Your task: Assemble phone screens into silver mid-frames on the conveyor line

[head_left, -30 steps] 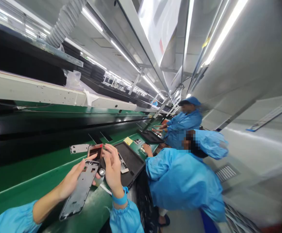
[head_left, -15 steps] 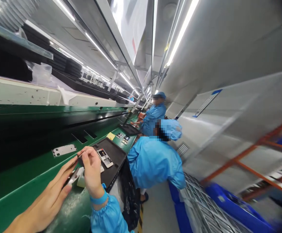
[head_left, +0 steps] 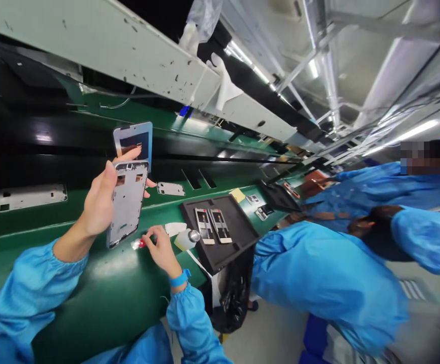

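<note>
My left hand (head_left: pixel 100 199) is closed around a pale grey phone frame (head_left: pixel 127 205), which it holds raised and tilted above the bench. Behind that frame, a second phone part with a blue edge (head_left: pixel 148 144) stands up between the fingers of the same hand. Low over the green bench, my right hand (head_left: pixel 162 250) has thumb and forefinger pinched at a small red-and-clear piece (head_left: pixel 140 243), whose kind is too small to make out. A white bottle with a metal cap (head_left: pixel 185 239) and a white sheet (head_left: pixel 175 228) lie close to the right hand.
A black tray (head_left: pixel 238 250) holds two phone parts (head_left: pixel 212 226). More phone frames lie on the bench, one at left (head_left: pixel 28 197) and one farther back (head_left: pixel 171 189). Beside the tray hangs a black bag (head_left: pixel 235 298). A co-worker in blue (head_left: pixel 326 278) leans in at right.
My view has swung toward the bench. The hands, together before, are apart: the left has risen with the phone frame, and the right has come down to the small red piece.
</note>
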Demonstrator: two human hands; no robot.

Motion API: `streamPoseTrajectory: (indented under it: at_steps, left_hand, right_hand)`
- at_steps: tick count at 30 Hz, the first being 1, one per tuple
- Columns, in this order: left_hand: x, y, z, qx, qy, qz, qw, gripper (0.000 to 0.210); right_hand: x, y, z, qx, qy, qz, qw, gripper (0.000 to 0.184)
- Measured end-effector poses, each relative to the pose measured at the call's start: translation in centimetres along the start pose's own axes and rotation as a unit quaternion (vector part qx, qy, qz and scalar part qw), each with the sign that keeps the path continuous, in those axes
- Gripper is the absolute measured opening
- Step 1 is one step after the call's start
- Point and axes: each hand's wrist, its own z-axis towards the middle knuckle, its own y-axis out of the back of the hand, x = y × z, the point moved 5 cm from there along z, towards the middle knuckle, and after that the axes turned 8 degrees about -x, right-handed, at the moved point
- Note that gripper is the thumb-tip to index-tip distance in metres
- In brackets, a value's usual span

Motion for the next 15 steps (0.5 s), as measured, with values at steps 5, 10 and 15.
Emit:
streamPoseTrajectory:
  at_steps: [5, 10, 15]
  left_hand:
    - [0.1, -0.4, -0.3, 0.047, 0.119, -0.095, 0.987, 0.089]
    - [-0.2, -1.9, -1.8, 0.147, 0.255, -0.201, 0.934, 0.08]
    - [-0.5, -3.3, -3.6, 0.202, 0.314, -0.226, 0.9, 0.079]
  right_hand:
    - [-1.5, -1.3, -1.0, -0.001, -0.032, -0.077, 0.997, 0.017]
    - [-0.8, 0.1, -0.5, -0.026, -0.027, -0.097, 0.995, 0.02]
    - [5.3, 5.1, -0.3, -0.033, -0.034, 0.121, 0.992, 0.053]
